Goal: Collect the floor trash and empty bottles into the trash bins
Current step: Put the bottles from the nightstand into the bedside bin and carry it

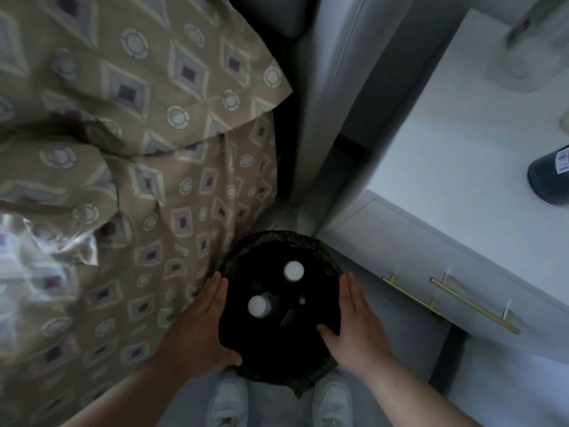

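A round trash bin (320, 251) lined with a black bag sits on the floor between the bed and a white cabinet. Inside it I see two bottles with white caps (294, 271) (258, 306), standing upright in the dark. My left hand (206, 322) presses flat against the bin's left side, thumb hooked over the near rim. My right hand (354, 325) grips the right side the same way. Both hands hold the bin.
A bed with a tan patterned cover (123, 149) fills the left. A white nightstand (462, 149) with brass drawer handles (474, 305) stands on the right; a dark bottle (551, 177) rests on its top. My white shoes (228, 402) stand below the bin.
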The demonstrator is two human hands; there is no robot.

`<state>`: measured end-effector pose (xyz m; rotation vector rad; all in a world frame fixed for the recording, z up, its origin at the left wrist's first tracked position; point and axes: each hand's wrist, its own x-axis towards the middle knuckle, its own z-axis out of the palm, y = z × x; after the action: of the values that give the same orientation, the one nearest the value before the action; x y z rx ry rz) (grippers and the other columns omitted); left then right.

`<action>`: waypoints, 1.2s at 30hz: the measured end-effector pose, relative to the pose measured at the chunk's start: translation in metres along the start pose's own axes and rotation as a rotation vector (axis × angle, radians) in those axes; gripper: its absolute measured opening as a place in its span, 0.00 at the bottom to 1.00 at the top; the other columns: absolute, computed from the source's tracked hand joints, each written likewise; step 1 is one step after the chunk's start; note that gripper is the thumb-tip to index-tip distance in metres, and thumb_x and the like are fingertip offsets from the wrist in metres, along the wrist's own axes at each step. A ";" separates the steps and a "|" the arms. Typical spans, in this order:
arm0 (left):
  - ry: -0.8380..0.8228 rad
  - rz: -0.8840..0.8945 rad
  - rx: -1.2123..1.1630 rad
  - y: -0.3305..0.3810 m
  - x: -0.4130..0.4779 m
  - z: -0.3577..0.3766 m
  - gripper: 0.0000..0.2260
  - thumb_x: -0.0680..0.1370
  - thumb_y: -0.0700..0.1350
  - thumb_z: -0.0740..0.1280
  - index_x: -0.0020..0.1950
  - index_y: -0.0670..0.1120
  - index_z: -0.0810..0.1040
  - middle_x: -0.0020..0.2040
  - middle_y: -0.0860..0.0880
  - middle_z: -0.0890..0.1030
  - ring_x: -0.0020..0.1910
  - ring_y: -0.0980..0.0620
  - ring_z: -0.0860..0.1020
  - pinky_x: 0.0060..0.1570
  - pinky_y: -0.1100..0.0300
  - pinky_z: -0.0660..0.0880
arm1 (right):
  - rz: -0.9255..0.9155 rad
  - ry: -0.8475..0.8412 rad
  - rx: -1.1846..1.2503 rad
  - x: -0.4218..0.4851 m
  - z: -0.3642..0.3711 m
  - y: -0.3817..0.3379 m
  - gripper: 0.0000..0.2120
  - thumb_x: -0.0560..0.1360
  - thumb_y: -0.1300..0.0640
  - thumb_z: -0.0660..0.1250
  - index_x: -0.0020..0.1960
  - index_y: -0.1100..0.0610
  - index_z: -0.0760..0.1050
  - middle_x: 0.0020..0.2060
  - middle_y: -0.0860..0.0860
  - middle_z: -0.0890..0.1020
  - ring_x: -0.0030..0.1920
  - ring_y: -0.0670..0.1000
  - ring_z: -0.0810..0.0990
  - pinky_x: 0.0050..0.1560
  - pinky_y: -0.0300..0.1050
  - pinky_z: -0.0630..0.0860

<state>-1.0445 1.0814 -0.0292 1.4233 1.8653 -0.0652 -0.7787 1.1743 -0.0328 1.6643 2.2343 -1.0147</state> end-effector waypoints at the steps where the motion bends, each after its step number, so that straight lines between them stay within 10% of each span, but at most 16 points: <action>1: -0.016 -0.015 0.020 0.006 -0.002 -0.005 0.63 0.60 0.65 0.74 0.74 0.47 0.31 0.71 0.55 0.27 0.71 0.59 0.34 0.71 0.64 0.44 | 0.006 0.006 0.020 -0.003 -0.005 -0.004 0.44 0.75 0.43 0.63 0.78 0.54 0.37 0.78 0.48 0.40 0.78 0.49 0.42 0.75 0.41 0.48; 5: 0.010 0.021 -0.043 0.060 -0.018 -0.046 0.57 0.61 0.72 0.66 0.76 0.52 0.36 0.71 0.57 0.27 0.69 0.61 0.29 0.72 0.62 0.44 | -0.071 0.174 0.165 -0.035 -0.056 -0.035 0.32 0.74 0.47 0.63 0.75 0.47 0.58 0.75 0.44 0.60 0.74 0.43 0.58 0.72 0.35 0.58; 9: 0.285 0.295 -0.109 0.152 -0.021 -0.100 0.48 0.64 0.75 0.58 0.77 0.51 0.52 0.76 0.64 0.40 0.75 0.64 0.41 0.70 0.71 0.45 | -0.249 0.700 0.276 -0.073 -0.157 -0.059 0.17 0.69 0.51 0.65 0.58 0.46 0.74 0.50 0.42 0.80 0.45 0.43 0.81 0.47 0.36 0.77; 18: 0.411 0.619 -0.243 0.399 -0.001 -0.225 0.41 0.68 0.65 0.66 0.76 0.55 0.54 0.74 0.66 0.54 0.68 0.75 0.48 0.66 0.76 0.46 | 0.003 1.371 0.699 -0.094 -0.370 -0.004 0.17 0.69 0.50 0.63 0.58 0.50 0.72 0.51 0.49 0.77 0.49 0.50 0.78 0.47 0.36 0.74; 25: 0.191 0.394 -0.294 0.471 0.017 -0.191 0.42 0.64 0.61 0.74 0.72 0.57 0.56 0.64 0.61 0.66 0.64 0.55 0.68 0.58 0.61 0.68 | 0.181 0.950 0.779 -0.059 -0.450 0.019 0.36 0.69 0.47 0.71 0.73 0.48 0.60 0.71 0.45 0.67 0.70 0.45 0.66 0.70 0.47 0.65; 29: 0.215 0.349 -0.300 0.460 0.026 -0.179 0.24 0.69 0.51 0.70 0.61 0.63 0.63 0.54 0.56 0.75 0.50 0.51 0.76 0.47 0.52 0.78 | 0.121 0.812 0.803 -0.032 -0.447 0.020 0.26 0.68 0.51 0.75 0.61 0.46 0.67 0.59 0.45 0.76 0.58 0.45 0.73 0.56 0.40 0.67; 36: 0.301 0.359 -0.549 0.432 0.000 -0.207 0.22 0.70 0.50 0.73 0.52 0.68 0.65 0.46 0.64 0.77 0.45 0.64 0.75 0.39 0.69 0.70 | 0.186 0.794 0.727 -0.009 -0.446 0.038 0.29 0.65 0.54 0.76 0.61 0.50 0.66 0.54 0.47 0.78 0.53 0.50 0.78 0.52 0.46 0.74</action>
<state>-0.7930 1.3397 0.2860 1.3902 1.6405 0.8144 -0.6302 1.4449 0.2912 2.9556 2.1328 -1.3941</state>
